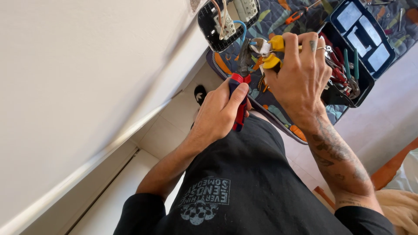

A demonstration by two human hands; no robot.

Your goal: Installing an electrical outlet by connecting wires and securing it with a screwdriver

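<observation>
My left hand (220,112) grips pliers with red and blue handles (239,98), their dark jaws pointing up toward the wall box. My right hand (300,74) holds a second tool with yellow handles (273,52), its metal head close to a blue wire (241,29). Both tools meet just below an open black wall box (216,41) in the white wall, where white socket parts (226,26) and loose wires hang out.
A patterned dark blue mat (278,111) lies on the tiled floor. An open black tool case (368,74) with pliers and screwdrivers sits on it to the right. An orange-handled screwdriver (295,16) lies on the mat. A white baseboard runs along the wall on the left.
</observation>
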